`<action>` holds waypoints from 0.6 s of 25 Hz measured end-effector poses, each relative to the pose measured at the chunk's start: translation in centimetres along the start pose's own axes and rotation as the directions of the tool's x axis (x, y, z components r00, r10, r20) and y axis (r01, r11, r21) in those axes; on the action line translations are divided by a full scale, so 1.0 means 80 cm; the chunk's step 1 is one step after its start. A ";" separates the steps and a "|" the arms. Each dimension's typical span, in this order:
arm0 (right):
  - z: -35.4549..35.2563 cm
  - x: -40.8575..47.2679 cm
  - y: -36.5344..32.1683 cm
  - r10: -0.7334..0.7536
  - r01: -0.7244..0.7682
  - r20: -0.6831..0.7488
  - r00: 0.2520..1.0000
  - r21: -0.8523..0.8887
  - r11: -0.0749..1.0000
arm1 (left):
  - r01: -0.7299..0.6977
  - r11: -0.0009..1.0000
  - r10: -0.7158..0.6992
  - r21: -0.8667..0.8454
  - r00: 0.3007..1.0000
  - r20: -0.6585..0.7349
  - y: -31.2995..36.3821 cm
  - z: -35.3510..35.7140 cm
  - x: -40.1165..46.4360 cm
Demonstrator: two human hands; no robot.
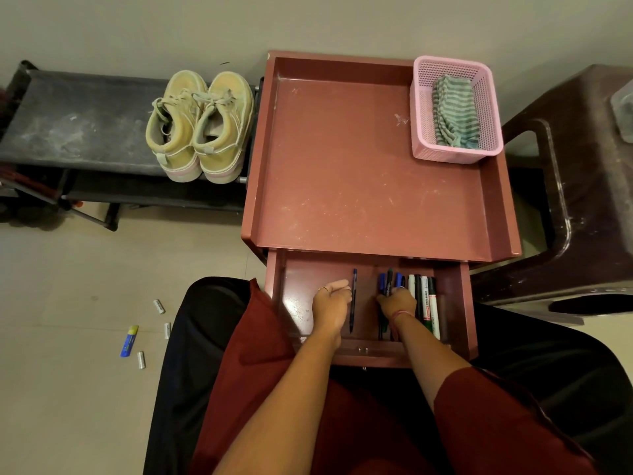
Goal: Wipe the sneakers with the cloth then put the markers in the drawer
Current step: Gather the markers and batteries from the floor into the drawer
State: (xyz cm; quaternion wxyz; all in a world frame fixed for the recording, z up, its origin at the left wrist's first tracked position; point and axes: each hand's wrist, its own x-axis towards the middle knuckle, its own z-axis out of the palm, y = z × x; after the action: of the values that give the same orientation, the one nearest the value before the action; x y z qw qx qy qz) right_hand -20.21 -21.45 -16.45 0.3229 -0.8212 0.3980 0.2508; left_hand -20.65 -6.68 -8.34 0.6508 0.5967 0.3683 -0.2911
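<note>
The reddish drawer of the small table stands pulled out below the tabletop. Both hands are inside it. My right hand grips a bunch of blue and dark markers that stick out past its fingers. More markers, white, black and green, lie side by side against the drawer's right wall. My left hand rests in the drawer with loosely curled fingers, next to a single blue pen. The beige sneakers stand as a pair on the black rack. The striped cloth lies in the pink basket.
The reddish tabletop tray has raised edges. A black shoe rack stands to its left, a dark brown plastic stool to its right. Several batteries and a blue tube lie on the floor at the left.
</note>
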 end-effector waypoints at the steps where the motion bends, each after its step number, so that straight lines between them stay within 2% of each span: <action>1: 0.002 0.000 0.000 -0.005 0.005 -0.008 1.000 -0.008 1.000 | 0.003 1.000 -0.003 -0.010 1.000 0.000 0.000 0.000 0.000; 5: 0.002 0.000 0.009 -0.016 0.012 -0.062 0.998 -0.061 0.998 | 0.010 0.999 -0.011 -0.040 1.000 -0.024 0.003 -0.003 0.000; 10: -0.001 -0.001 0.022 0.046 -0.052 -0.067 0.997 -0.076 0.996 | 0.015 0.997 -0.018 -0.079 0.999 -0.046 0.004 -0.004 0.000; 12: -0.001 -0.008 0.016 -0.062 0.059 -0.112 0.992 -0.029 0.998 | 0.013 0.994 -0.021 -0.111 0.998 -0.066 0.006 -0.004 -0.001; 13: 0.001 -0.014 0.009 -0.189 0.184 -0.111 0.976 -0.056 0.981 | 0.010 0.992 -0.021 -0.126 0.997 -0.080 0.007 -0.003 -0.001; 15: 0.013 -0.026 -0.007 -0.485 0.480 0.046 0.873 -0.245 0.842 | 0.001 0.987 -0.018 -0.161 0.994 -0.104 0.009 -0.004 -0.001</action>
State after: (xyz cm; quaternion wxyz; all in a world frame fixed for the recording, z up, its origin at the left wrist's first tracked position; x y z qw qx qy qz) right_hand -21.07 -19.37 -15.53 0.2666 -0.9308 0.1469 0.2021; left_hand -20.15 -6.29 -7.83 0.6749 0.5553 0.4272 -0.2316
